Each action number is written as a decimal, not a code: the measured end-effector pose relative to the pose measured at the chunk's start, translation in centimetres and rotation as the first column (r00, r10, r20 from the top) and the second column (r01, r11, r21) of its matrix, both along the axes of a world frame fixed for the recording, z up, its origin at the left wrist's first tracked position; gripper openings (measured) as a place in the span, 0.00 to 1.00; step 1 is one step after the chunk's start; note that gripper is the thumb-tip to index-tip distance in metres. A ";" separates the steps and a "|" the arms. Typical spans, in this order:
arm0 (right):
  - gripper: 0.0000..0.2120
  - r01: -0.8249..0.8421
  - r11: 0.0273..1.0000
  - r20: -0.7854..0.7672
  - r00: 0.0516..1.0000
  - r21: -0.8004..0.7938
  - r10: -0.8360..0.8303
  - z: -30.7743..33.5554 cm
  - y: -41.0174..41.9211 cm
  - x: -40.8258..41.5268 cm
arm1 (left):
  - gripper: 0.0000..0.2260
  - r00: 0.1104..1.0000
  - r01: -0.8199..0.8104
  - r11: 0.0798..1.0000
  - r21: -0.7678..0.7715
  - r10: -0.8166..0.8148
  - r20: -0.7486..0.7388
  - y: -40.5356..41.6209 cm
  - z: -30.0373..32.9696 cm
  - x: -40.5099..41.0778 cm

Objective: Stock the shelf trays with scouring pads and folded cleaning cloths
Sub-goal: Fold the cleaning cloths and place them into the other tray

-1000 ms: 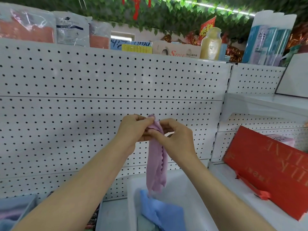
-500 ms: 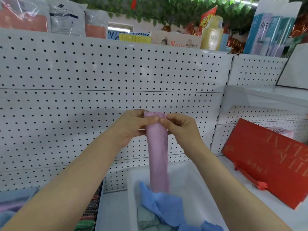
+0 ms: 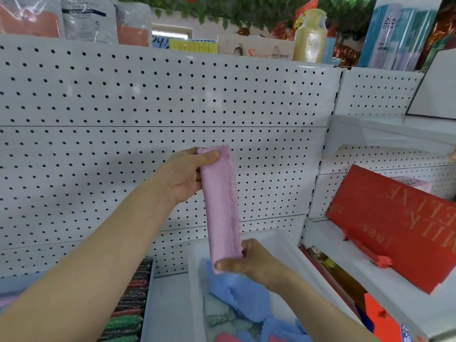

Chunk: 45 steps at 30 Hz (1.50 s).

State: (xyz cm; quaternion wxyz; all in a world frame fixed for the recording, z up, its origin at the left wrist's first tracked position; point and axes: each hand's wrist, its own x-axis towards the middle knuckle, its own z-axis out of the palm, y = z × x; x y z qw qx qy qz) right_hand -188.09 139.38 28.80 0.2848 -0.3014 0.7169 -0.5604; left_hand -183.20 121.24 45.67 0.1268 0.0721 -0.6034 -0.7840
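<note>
A pink cleaning cloth (image 3: 222, 206), folded into a long narrow strip, hangs upright in front of the pegboard. My left hand (image 3: 183, 175) pinches its top end. My right hand (image 3: 251, 264) grips its bottom end from below. Under the cloth stands a white tray (image 3: 286, 245) holding loose blue cloths (image 3: 244, 297), pale green ones and a pink one. To the left, a second tray (image 3: 148, 304) holds a row of striped scouring pads (image 3: 128, 307) standing on edge.
White pegboard (image 3: 148, 99) backs the shelf. A big red gift box (image 3: 394, 225) leans on the right shelf. Packets, a yellow bottle (image 3: 309, 35) and boxes line the top shelf. A lilac cloth shows at the far lower left.
My right hand has slid from the cloth's top down to its bottom end. The cloth is now flattened into a neat strip, and the left hand keeps hold of the top.
</note>
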 end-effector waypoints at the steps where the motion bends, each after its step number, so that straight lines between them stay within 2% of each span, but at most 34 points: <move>1: 0.08 -0.034 0.999 -0.015 0.999 0.041 0.034 -0.8 0.5 0.0 | 0.13 1.000 -0.003 1.000 0.002 0.003 -0.002 -0.1 0.0 0.0; 3: 0.08 -0.096 0.979 -0.063 0.992 0.182 0.109 -1.1 1.7 -0.3 | 0.13 1.000 0.003 1.000 0.011 -0.003 -0.008 -0.4 0.1 0.2; 5: 0.24 -0.091 0.964 -0.112 0.986 0.251 0.122 -0.3 2.7 -1.2 | 0.11 1.000 0.018 1.000 0.005 -0.018 -0.006 -0.5 0.1 0.4; 6: 0.29 -0.074 0.979 -0.116 0.989 0.190 0.097 0.6 3.0 -1.6 | 0.11 1.000 0.031 1.000 0.001 -0.031 0.001 -0.4 0.1 0.4; 8: 0.32 -0.064 0.996 -0.098 0.993 -0.061 0.058 3.2 2.8 -1.8 | 0.13 0.997 0.072 0.997 -0.009 -0.072 0.027 -0.3 0.1 0.5; 10: 0.29 -0.042 0.967 -0.076 0.997 -0.250 0.024 5.7 1.7 -1.7 | 0.17 0.991 0.122 0.992 -0.035 -0.120 0.053 0.0 0.0 0.5; 11: 0.26 -0.047 0.956 -0.063 0.998 -0.288 0.029 6.6 1.0 -1.5 | 0.17 0.989 0.140 0.989 -0.046 -0.138 0.060 0.2 -0.1 0.5; 16: 0.09 -0.079 0.983 0.020 0.996 -0.164 0.084 7.4 -0.5 -0.5 | 0.15 0.992 0.115 0.992 -0.060 -0.112 0.051 -0.6 -0.5 0.7; 19: 0.08 -0.127 0.978 0.096 0.985 -0.167 0.145 7.6 0.0 0.1 | 0.07 0.998 0.034 0.993 -0.116 -0.028 0.055 -1.7 -1.1 0.9; 21: 0.09 -0.153 0.970 0.048 0.985 -0.188 0.164 8.5 0.3 0.6 | 0.06 0.997 -0.006 0.988 -0.151 0.017 0.070 -2.3 -1.8 1.0; 26: 0.05 -0.150 0.956 -0.238 0.967 -0.251 0.089 11.1 1.1 1.0 | 0.06 0.990 -0.031 0.991 -0.133 0.049 0.132 -2.8 -3.3 1.0; 29: 0.08 -0.157 0.923 -0.278 0.959 -0.351 0.058 12.4 1.1 0.9 | 0.10 0.981 0.029 0.996 -0.086 -0.011 0.195 -2.2 -4.0 1.1; 31: 0.14 -0.131 0.890 -0.208 0.977 -0.437 0.042 13.1 0.7 1.4 | 0.12 0.972 0.086 0.995 -0.040 -0.075 0.221 -1.5 -4.7 1.2; 34: 0.13 0.060 0.845 -0.020 0.996 -0.531 -0.083 13.8 -0.3 1.9 | 0.12 0.951 0.190 0.982 0.008 -0.186 0.245 -0.4 -5.7 1.5; 36: 0.12 0.205 0.814 0.052 0.976 -0.543 -0.211 14.0 -0.8 1.7 | 0.08 0.952 0.215 0.970 -0.117 -0.181 0.248 -0.1 -6.1 1.8; 38: 0.11 0.270 0.799 0.074 0.959 -0.538 -0.275 14.0 -1.0 1.4 | 0.13 0.979 0.150 0.960 -0.236 -0.111 0.172 0.1 -5.9 2.0; 40: 0.10 0.292 0.800 0.082 0.952 -0.524 -0.294 13.9 -1.0 1.2 | 0.23 0.995 0.102 0.965 -0.240 -0.098 0.029 0.4 -5.5 2.2; 42: 0.10 0.303 0.800 0.100 0.950 -0.518 -0.296 13.8 -1.0 1.3 | 0.26 0.992 0.080 0.955 -0.287 -0.106 -0.075 1.1 -5.0 2.7; 45: 0.09 0.314 0.794 0.144 0.949 -0.520 -0.281 13.8 -1.0 1.5 | 0.27 0.990 0.014 0.934 -0.357 -0.064 -0.127 2.3 -4.8 2.9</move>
